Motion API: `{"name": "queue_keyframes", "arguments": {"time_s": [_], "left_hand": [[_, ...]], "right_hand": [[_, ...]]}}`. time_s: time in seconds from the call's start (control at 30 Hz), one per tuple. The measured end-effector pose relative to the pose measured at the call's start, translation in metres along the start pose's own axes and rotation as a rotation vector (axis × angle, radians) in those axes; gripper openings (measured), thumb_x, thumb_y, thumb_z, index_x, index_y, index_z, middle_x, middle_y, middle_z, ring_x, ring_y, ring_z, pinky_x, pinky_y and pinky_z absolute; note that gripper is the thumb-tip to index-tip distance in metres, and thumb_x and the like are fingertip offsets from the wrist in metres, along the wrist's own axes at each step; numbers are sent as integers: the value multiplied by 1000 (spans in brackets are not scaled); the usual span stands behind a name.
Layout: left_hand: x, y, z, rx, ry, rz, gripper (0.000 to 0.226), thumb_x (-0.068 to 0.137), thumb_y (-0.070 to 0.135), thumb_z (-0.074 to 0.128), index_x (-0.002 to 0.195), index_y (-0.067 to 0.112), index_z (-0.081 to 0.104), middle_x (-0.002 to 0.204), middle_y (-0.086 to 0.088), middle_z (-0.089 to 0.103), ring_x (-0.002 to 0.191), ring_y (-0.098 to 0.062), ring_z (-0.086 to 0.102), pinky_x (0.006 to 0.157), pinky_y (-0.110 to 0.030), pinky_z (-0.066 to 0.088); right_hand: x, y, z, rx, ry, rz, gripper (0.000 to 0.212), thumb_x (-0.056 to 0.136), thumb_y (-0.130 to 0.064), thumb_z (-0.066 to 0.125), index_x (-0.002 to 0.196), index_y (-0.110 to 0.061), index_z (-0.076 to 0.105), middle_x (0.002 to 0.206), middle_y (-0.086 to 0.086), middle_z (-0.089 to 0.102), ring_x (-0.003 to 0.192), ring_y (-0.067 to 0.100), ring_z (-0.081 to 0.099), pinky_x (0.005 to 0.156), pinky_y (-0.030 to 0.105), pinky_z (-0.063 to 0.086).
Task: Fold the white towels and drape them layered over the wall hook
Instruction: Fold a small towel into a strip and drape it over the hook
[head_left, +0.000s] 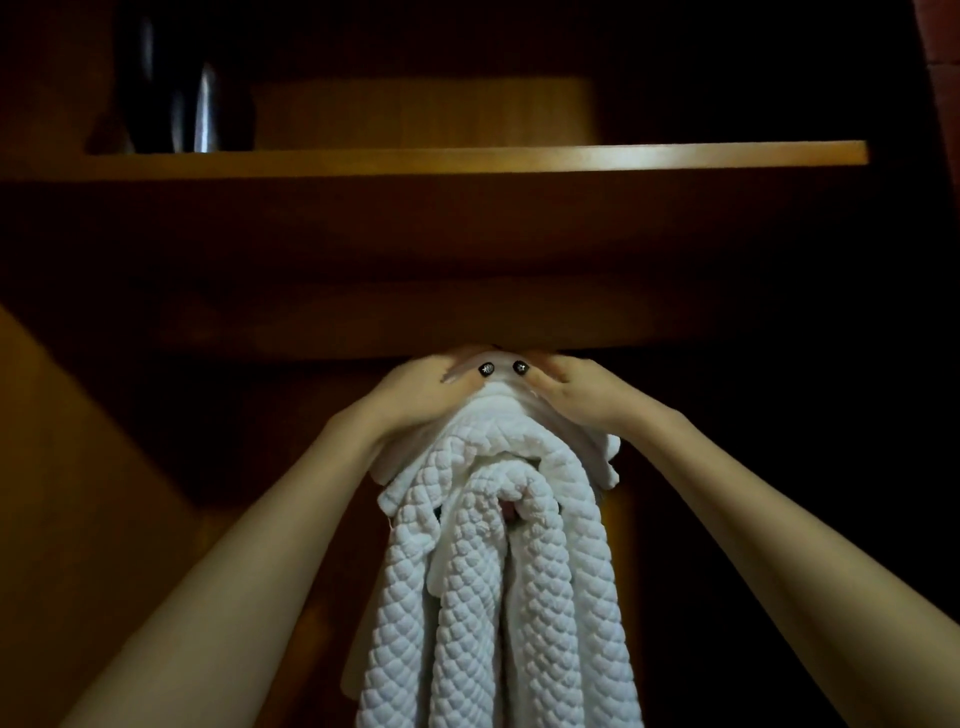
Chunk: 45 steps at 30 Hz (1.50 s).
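White quilted towels (498, 597), hanging in layered folds beneath wooden shelf (467, 155), top gripped by left hand (418, 389) and right hand (579, 389).

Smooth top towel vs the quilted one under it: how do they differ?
Texture: the smooth towel is plain; the quilted towel has a raised diamond pattern. Position: the smooth towel sits on top, gripped by the left hand and right hand; the quilted towel hangs below in long folds, past the frame's bottom. Both are white, draped together.
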<state>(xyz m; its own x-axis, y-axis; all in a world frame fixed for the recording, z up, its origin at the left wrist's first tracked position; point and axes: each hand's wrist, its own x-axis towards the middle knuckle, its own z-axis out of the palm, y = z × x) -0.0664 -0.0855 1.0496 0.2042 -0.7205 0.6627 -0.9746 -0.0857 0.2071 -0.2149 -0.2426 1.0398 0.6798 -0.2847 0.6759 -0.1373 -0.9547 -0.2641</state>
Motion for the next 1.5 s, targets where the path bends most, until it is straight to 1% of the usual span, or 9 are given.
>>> {"name": "queue_keyframes", "arguments": {"time_s": [0.17,0.3,0.43,0.6,0.7,0.9,1.03,1.2,1.5], "left_hand": [[9,-10,11,-96,-22,-118,56,94,61,44,108,13,69,107,-9,70,100,-26,65,91,-43,52],[16,-21,16,-314,-3,-64,31,94,59,46,122,49,56,120,18,60,117,-9,54,94,-25,42],[20,-25,18,-337,-12,-106,50,89,68,42,136,50,45,144,8,48,127,-14,47,103,-30,37],[10,-11,4,-155,-107,-125,44,96,59,40,117,28,63,132,-6,60,115,-21,58,93,-30,43],[-3,-2,-8,-71,0,20,42,100,44,44,130,18,59,135,-5,58,125,-20,53,97,-23,37],[-46,23,-27,61,173,278,42,98,34,53,138,21,52,140,-6,51,134,-25,37,113,-35,25],[-82,61,-16,15,256,417,55,90,47,48,133,15,56,135,-8,55,130,-29,44,111,-45,33],[-130,137,47,-110,193,498,68,85,58,37,137,17,52,139,-7,52,133,-29,41,110,-47,32],[-206,316,182,-171,-10,826,68,94,48,47,153,30,20,159,5,24,148,-18,16,119,-51,14]], "right_hand": [[7,16,8,79,1,45,50,103,-49,33,143,-23,47,137,-5,55,130,19,48,91,20,33],[10,26,14,250,18,97,54,101,-53,36,147,-25,42,147,-3,46,130,8,40,95,18,25],[12,23,14,257,-4,142,55,101,-54,36,145,-23,45,150,1,45,136,15,39,100,21,26],[-8,1,6,186,-29,177,58,101,-55,34,142,-17,49,143,7,52,132,24,48,106,31,35],[-31,-18,-8,99,40,144,55,102,-50,38,147,-20,41,148,4,47,135,22,43,100,25,31],[-98,-62,-39,-157,157,-22,51,101,-28,51,150,-21,37,154,6,36,145,21,25,114,27,19],[-163,-89,-58,-344,142,18,54,100,-26,53,150,-19,36,155,11,34,147,24,21,120,33,12],[-293,-73,-89,-492,68,228,56,98,-25,55,151,-24,35,157,11,29,149,29,13,119,43,18],[-535,-41,-176,-805,-75,771,58,101,-42,46,154,-34,23,163,5,17,151,28,0,118,56,11]]}}
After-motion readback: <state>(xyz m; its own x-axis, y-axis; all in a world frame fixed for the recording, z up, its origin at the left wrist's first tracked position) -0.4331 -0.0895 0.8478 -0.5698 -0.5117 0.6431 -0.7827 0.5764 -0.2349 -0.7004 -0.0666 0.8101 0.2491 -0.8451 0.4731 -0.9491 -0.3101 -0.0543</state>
